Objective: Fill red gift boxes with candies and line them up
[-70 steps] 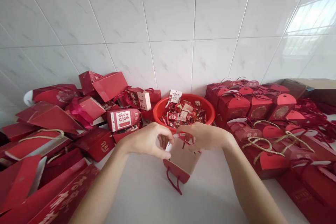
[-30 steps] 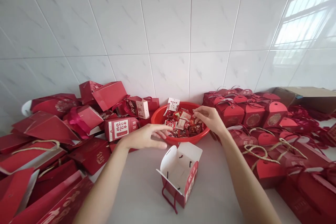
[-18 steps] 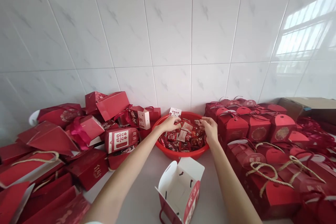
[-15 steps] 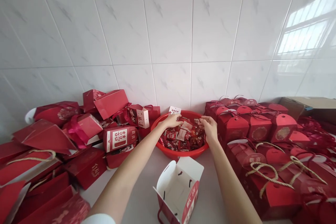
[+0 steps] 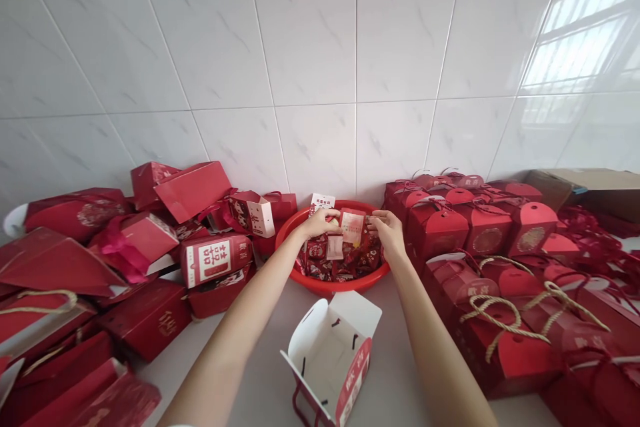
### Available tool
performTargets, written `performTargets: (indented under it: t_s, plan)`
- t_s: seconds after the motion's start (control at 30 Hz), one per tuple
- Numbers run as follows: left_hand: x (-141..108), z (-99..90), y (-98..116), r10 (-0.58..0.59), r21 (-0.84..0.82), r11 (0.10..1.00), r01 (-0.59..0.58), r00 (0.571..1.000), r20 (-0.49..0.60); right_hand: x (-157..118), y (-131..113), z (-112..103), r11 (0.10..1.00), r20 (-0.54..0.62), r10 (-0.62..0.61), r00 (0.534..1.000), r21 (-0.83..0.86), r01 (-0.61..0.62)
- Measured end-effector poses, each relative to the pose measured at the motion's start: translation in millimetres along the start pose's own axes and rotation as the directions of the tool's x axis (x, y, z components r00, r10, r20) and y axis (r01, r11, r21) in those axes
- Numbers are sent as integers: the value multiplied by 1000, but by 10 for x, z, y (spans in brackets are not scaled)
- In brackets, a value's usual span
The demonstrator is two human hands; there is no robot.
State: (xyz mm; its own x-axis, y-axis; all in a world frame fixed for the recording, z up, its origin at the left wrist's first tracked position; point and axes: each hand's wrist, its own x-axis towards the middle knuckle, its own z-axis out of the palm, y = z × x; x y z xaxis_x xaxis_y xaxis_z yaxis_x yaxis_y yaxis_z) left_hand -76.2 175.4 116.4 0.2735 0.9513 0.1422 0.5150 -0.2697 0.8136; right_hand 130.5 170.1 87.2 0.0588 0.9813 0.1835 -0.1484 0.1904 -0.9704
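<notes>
A red basin [image 5: 321, 285] by the wall holds small red packets [image 5: 334, 269]. Inside its left part, my left hand [image 5: 321, 222] has its fingers closed around something pale that I cannot make out. On the right, my right hand [image 5: 389, 230] pinches the right edge of a red packet with a pale pink label [image 5: 353, 228], raised between both hands. Below the basin stands an open box [image 5: 325, 350], white inside and red outside, with dark cord ends poking through its walls.
Red gift boxes [image 5: 145, 320] lie in a loose heap at the left. Closed red boxes [image 5: 440, 230], some with rope handles [image 5: 500, 317], stand in rows at the right. Behind them is a cardboard box [image 5: 590, 180]. White tiles [image 5: 315, 33] cover the wall.
The labelled packet has come up between my hands, and my right hand has moved in to its edge. My left hand's fingers have closed. The whole view has shifted slightly.
</notes>
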Motion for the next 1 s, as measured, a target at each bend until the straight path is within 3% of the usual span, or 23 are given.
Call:
performTargets:
  t_s: [0.13,0.4,0.67,1.0]
  plan:
    - [-79,29,74,9,-163,987,-12,1000,-17,-27,2,30,998,82,30,996,-51,-25]
    - [-70,50,62,-31,-371,928,12,998,-45,-30,20,50,989,142,85,986,-130,-66]
    - [-58,62,43,-5,-503,864,-10,1000,-29,-100,-68,60,985,363,97,927,97,-141]
    - [-75,-11,19,16,-605,796,34,997,78,-92,-75,6,967,371,35,928,222,-125]
